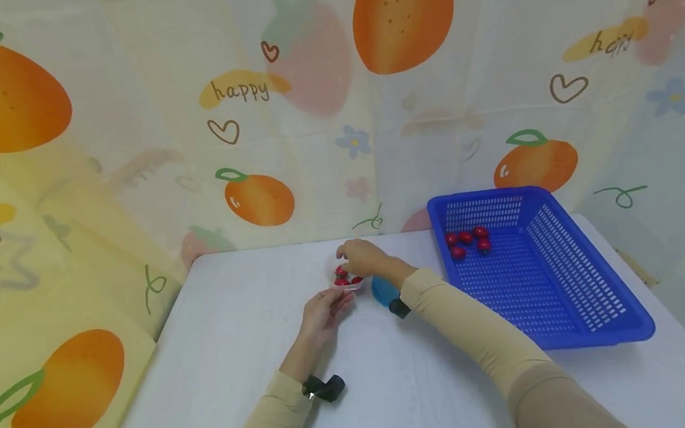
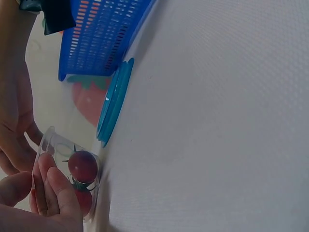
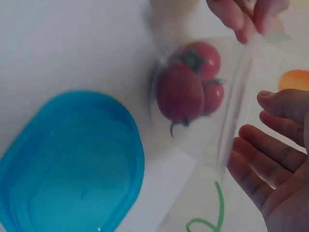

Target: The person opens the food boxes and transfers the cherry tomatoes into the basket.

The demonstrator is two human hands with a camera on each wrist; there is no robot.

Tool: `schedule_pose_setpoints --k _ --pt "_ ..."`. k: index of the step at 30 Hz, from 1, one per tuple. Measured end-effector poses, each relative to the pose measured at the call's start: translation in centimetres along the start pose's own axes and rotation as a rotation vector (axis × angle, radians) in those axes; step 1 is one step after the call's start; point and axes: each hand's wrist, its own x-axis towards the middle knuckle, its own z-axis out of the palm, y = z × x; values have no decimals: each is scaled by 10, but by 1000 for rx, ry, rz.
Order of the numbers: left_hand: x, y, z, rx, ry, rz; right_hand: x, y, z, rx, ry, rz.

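Observation:
A clear plastic container [image 3: 198, 140] stands on the white table, with three small red tomatoes [image 3: 181, 92] with green stems seen inside. At its near side my left hand [image 1: 321, 316] pinches the rim between thumb and fingers; some of those fingers lie along the clear wall in the left wrist view. My right hand [image 1: 366, 259] is over the far right side of the container. Its fingers [image 3: 277, 150] are spread and slightly bent beside the rim, with nothing held between them. To the right lies a blue lid [image 3: 82, 164], partly hidden by the right wrist in the head view.
A large blue plastic basket [image 1: 636, 316] stands on the right of the table, with several red tomatoes [image 1: 480, 232] in its far left corner. A fruit-printed cloth [image 1: 314, 143] hangs behind the table [image 1: 237, 327]. Both wrists wear black cameras [image 1: 325, 389].

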Motion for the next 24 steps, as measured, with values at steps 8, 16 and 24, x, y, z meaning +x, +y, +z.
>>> schedule_pose_setpoints --k 8,16,24 --pt "0 -2 -2 -28 -28 22 5 -3 18 -53 -18 -6" --pt "-1 -3 -1 -18 -32 43 10 0 30 -76 -17 -18" --pt "-1 -1 0 -9 -18 33 13 -2 30 -187 -17 -25"
